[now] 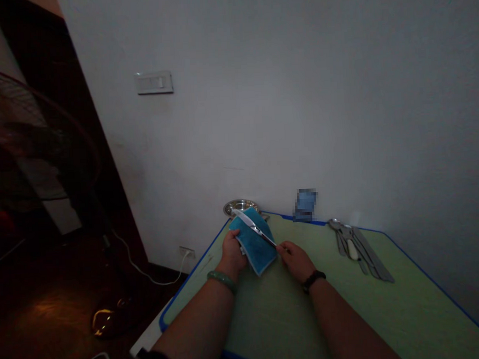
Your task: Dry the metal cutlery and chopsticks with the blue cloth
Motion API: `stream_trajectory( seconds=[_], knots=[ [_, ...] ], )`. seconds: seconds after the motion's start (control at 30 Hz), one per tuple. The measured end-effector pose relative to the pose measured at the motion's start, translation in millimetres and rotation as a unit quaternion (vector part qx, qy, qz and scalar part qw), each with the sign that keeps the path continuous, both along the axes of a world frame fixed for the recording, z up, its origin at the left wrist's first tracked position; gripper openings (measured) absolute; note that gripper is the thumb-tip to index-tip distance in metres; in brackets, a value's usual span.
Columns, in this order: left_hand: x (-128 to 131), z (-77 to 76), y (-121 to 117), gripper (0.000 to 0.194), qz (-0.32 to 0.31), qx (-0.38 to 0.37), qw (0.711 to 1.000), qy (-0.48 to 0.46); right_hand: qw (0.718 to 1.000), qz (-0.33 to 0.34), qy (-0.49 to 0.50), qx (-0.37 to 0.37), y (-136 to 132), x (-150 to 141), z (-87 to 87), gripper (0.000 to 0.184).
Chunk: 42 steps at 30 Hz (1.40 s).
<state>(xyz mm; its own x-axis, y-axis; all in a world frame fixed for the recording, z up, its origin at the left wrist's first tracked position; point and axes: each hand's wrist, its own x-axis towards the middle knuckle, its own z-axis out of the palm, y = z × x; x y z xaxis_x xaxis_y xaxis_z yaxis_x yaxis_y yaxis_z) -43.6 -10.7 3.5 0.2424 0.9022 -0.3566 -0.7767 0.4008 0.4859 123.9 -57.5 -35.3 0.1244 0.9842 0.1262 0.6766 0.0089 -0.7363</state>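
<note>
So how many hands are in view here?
2: the left hand holds the blue cloth by its left edge; the right hand grips the near end of a metal utensil lying across it.

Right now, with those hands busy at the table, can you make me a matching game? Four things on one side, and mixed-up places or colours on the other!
Things:
1. cloth
2. knife
3. metal dish
4. switch plate

Clues:
A. up on the wall
B. handle end in the right hand
C. round and shiny, by the table's far left corner
D. blue, held in the left hand

Pairs: 1-D, 2-B, 3-C, 4-A
</note>
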Motion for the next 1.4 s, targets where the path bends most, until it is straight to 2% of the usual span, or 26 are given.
stream_trajectory(
  seconds=[0.27, 0.47, 0.77, 1.07, 1.27, 1.4],
  knots=[
    [0, 4.1, -3, 0.025, 0.008, -0.020, 1.000, 0.002, 1.000, -0.005, 0.016, 0.010, 2, 1, -2.6, 0.034],
    [1, 8.2, -5, 0.033, -0.005, -0.006, 1.000, 0.000, 1.000, -0.013, 0.016, -0.009, 4, 1, -6.2, 0.024],
    [-1, -4.2, 3, 0.044, -0.007, 0.039, 0.999, 0.006, 1.000, 0.000, 0.013, 0.006, 0, -1, -3.3, 0.018],
    [-2, 2.0, -1, 0.038, -0.018, 0.046, 0.999, -0.018, 0.999, 0.026, 0.030, 0.014, 1, -1, -5.0, 0.024],
    [-2, -1.7, 3, 0.030, -0.002, 0.033, 0.999, -0.020, 0.998, 0.047, 0.033, 0.012, 2, 0, -5.8, 0.027],
    [-2, -2.6, 4, 0.032, -0.006, 0.037, 0.999, -0.036, 0.997, 0.064, 0.036, 0.011, 1, 0, -5.9, 0.029]
  ],
)
